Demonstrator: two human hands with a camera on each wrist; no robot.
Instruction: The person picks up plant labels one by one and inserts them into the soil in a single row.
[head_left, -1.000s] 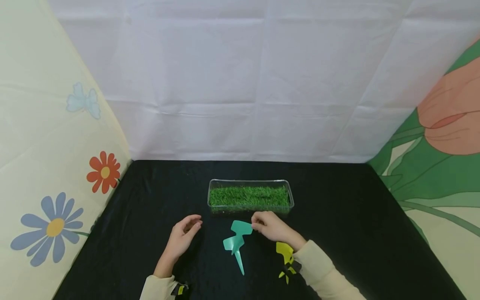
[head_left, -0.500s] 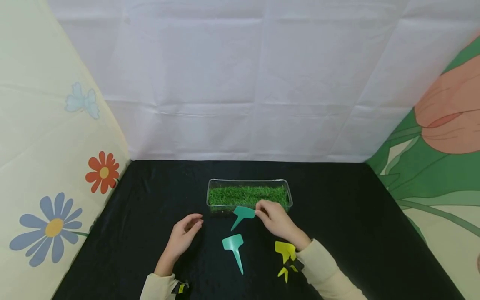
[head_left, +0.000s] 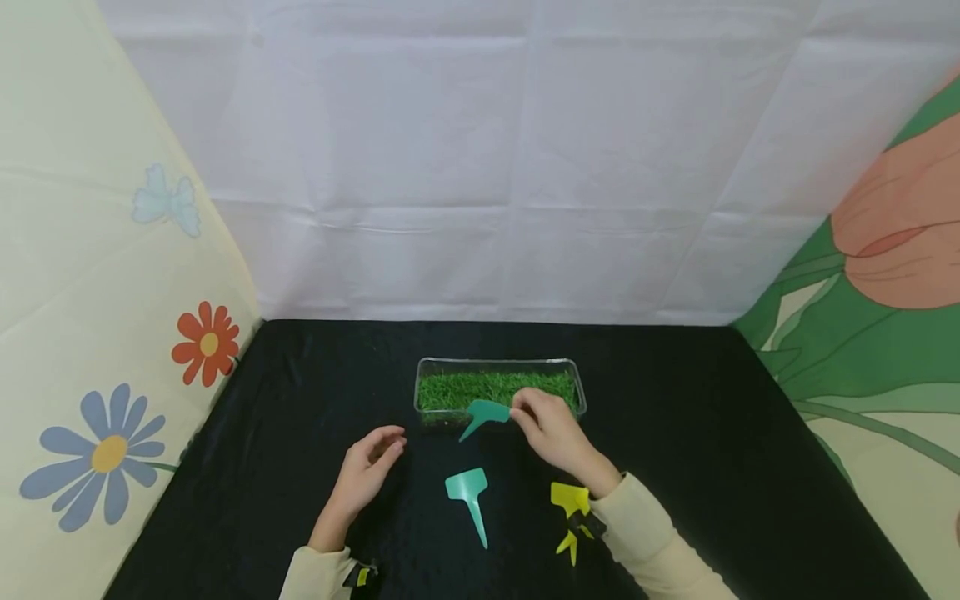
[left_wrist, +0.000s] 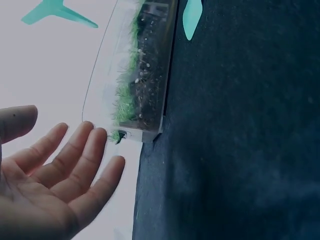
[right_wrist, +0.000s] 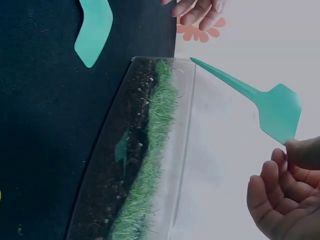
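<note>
Your right hand [head_left: 551, 433] pinches a teal plant label [head_left: 486, 414] by the edge of its flat head, fingers curled round it, and holds it lifted over the near rim of the clear tray of grass [head_left: 498, 388], its pointed stake slanting down toward your left. In the right wrist view the same label [right_wrist: 260, 100] hangs above the tray's open top, its tip near the tray's corner. Your left hand [head_left: 365, 475] holds nothing; its fingers are loosely spread and relaxed, hovering above the black counter [head_left: 690, 467] to the left of the tray's near left corner. A second teal label [head_left: 468, 498] lies flat on the counter between your two hands, stake toward the near edge. Yellow labels [head_left: 570, 515] lie just beside your right wrist, partly hidden by the sleeve.
</note>
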